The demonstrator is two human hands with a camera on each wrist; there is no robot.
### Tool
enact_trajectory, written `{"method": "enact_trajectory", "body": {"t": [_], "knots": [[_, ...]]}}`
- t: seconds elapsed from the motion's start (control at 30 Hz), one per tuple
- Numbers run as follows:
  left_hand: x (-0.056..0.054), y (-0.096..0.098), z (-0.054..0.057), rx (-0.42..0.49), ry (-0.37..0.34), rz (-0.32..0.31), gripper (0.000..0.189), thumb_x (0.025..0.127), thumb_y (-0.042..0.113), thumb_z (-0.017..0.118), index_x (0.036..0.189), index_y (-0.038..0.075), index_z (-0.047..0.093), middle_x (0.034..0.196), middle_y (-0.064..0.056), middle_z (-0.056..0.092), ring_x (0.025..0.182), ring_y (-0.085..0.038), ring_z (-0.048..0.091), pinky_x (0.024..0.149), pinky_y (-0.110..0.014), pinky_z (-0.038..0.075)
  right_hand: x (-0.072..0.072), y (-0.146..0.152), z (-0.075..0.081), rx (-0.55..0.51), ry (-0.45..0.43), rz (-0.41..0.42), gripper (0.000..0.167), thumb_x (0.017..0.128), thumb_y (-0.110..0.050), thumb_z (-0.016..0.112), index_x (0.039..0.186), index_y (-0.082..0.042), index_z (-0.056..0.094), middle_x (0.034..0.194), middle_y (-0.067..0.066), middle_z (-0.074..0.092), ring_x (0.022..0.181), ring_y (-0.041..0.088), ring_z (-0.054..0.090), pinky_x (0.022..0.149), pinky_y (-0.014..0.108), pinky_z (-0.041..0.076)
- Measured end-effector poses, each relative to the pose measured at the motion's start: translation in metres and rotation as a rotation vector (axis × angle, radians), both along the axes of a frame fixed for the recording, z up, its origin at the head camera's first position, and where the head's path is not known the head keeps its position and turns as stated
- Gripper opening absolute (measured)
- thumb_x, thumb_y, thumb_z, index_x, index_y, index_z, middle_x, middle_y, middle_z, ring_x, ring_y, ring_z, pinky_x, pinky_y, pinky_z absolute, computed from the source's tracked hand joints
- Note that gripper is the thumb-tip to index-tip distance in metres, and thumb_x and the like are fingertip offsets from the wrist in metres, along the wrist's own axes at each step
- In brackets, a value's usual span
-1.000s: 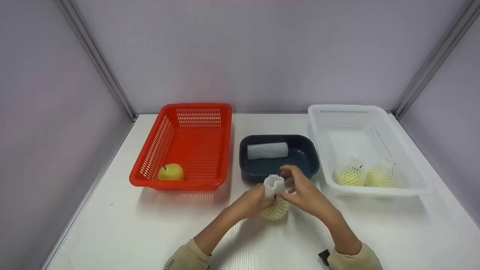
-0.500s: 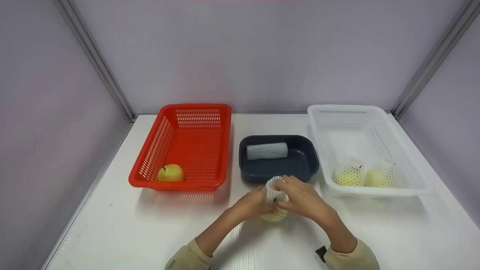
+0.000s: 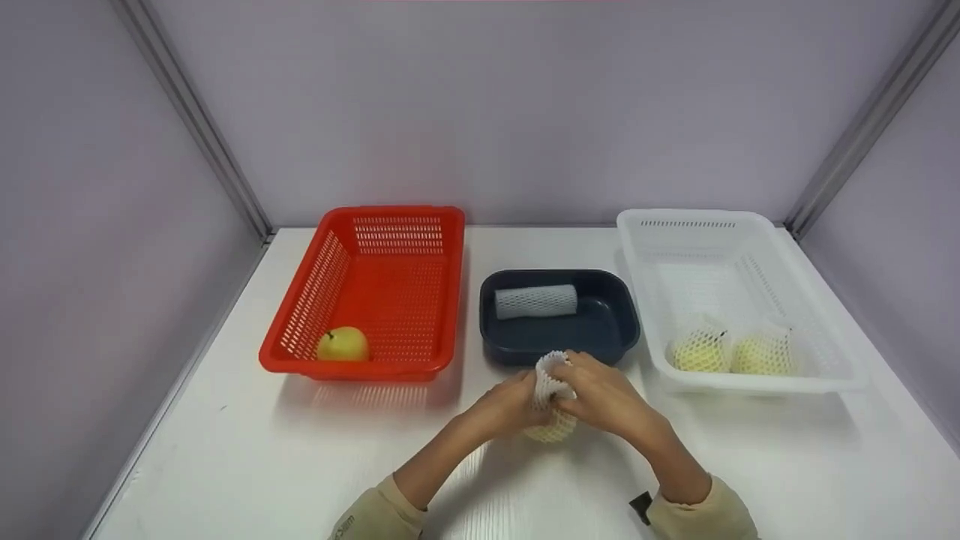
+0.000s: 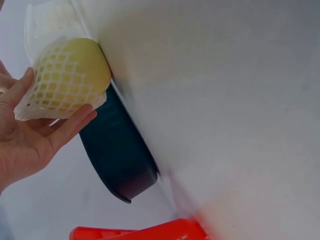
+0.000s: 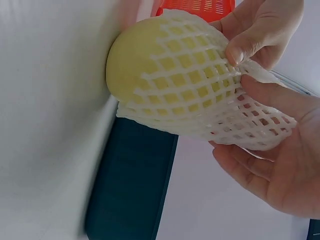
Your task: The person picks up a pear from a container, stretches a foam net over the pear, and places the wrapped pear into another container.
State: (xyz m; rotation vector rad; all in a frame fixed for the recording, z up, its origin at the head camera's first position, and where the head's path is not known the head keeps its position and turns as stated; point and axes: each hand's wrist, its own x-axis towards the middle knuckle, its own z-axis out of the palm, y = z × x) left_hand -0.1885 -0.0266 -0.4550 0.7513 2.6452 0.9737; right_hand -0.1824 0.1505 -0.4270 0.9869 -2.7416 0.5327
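A yellow pear (image 5: 129,62) stands on the white table, with a white foam net (image 3: 547,384) pulled over its upper part. Its bare lower end shows in both wrist views. My left hand (image 3: 504,409) grips the net from the left, thumb pressed on the mesh in the right wrist view. From the other side, my right hand (image 3: 606,396) pinches the loose upper part of the net between thumb and fingers. The net's open end rises above the pear, between both hands.
A red basket (image 3: 442,315) with one bare pear (image 3: 343,344) stands left. A dark blue tub (image 3: 592,337) behind my hands holds a rolled foam net (image 3: 535,301). The white basket (image 3: 810,300) at right contains two netted pears (image 3: 700,351).
My right hand has moved left and in from beside the net, and its fingers have taken hold of the net's upper part. The left hand has stayed nearly in place.
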Motion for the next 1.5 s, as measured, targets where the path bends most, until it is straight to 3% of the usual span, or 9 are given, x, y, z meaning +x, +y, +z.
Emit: {"method": "enact_trajectory", "body": {"t": [0.2, 0.43, 0.63, 0.8, 1.07, 1.23, 1.5], "knots": [[-0.0004, -0.0004, 0.0009, -0.002, 0.007, -0.015, 0.05, 0.077, 0.015, 0.074, 0.119, 0.003, 0.049, 0.105, -0.008, 0.057, 0.096, -0.022, 0.055, 0.081, -0.034, 0.046, -0.0013, 0.0019, 0.0002, -0.024, -0.049, 0.031, 0.029, 0.075, -0.017, 0.075, 0.1, -0.005, 0.064, 0.1, 0.011, 0.058, 0.096, 0.033, 0.056, 0.075, 0.045, 0.047], [-0.0016, -0.0019, 0.0003, 0.053, -0.049, -0.025, 0.047, 0.079, 0.015, 0.072, 0.12, 0.006, 0.05, 0.105, -0.005, 0.056, 0.096, -0.018, 0.054, 0.082, -0.032, 0.045, -0.0012, 0.0026, 0.0016, -0.082, -0.127, 0.046, 0.018, 0.077, -0.014, 0.071, 0.091, -0.007, 0.061, 0.09, -0.001, 0.051, 0.083, 0.017, 0.052, 0.068, 0.036, 0.046], [-0.004, -0.0011, -0.0007, 0.086, -0.042, -0.046, 0.037, 0.085, 0.017, 0.066, 0.117, 0.006, 0.051, 0.104, -0.004, 0.056, 0.095, -0.014, 0.054, 0.081, -0.029, 0.045, -0.0022, 0.0036, 0.0027, -0.186, -0.233, 0.05, 0.015, 0.078, -0.002, 0.065, 0.086, -0.008, 0.053, 0.087, -0.003, 0.048, 0.083, 0.016, 0.052, 0.069, 0.036, 0.045], [-0.0045, -0.0002, -0.0002, 0.109, -0.022, -0.052, 0.04, 0.087, 0.02, 0.064, 0.122, 0.007, 0.049, 0.108, -0.005, 0.057, 0.098, -0.014, 0.054, 0.084, -0.029, 0.044, -0.0022, 0.0048, 0.0048, -0.195, -0.258, 0.066, 0.016, 0.079, -0.003, 0.064, 0.089, -0.008, 0.052, 0.085, -0.003, 0.046, 0.08, 0.015, 0.047, 0.067, 0.034, 0.042], [-0.0048, 0.0014, -0.0018, 0.115, -0.014, -0.073, 0.048, 0.085, 0.021, 0.066, 0.127, 0.009, 0.047, 0.114, -0.003, 0.057, 0.103, -0.012, 0.052, 0.088, -0.029, 0.043, -0.0011, 0.006, 0.0048, -0.177, -0.216, 0.1, 0.024, 0.074, -0.005, 0.069, 0.094, -0.007, 0.056, 0.087, -0.003, 0.049, 0.08, 0.014, 0.048, 0.069, 0.034, 0.044], [-0.0045, 0.0011, -0.0031, 0.121, -0.001, -0.075, 0.045, 0.085, 0.021, 0.067, 0.124, 0.008, 0.049, 0.11, -0.004, 0.058, 0.102, -0.013, 0.053, 0.087, -0.028, 0.043, -0.0013, 0.0038, 0.0014, -0.207, -0.17, 0.083, 0.022, 0.073, -0.003, 0.07, 0.09, -0.008, 0.056, 0.087, -0.002, 0.053, 0.082, 0.015, 0.053, 0.07, 0.033, 0.046], [-0.003, 0.0007, -0.0017, 0.091, -0.001, -0.064, 0.051, 0.084, 0.021, 0.068, 0.127, 0.008, 0.045, 0.114, -0.006, 0.056, 0.106, -0.016, 0.052, 0.089, -0.03, 0.042, -0.0014, 0.0026, 0.001, -0.191, -0.144, 0.053, 0.03, 0.073, -0.001, 0.069, 0.102, 0.0, 0.063, 0.097, 0.007, 0.06, 0.087, 0.021, 0.058, 0.072, 0.037, 0.048]]}}
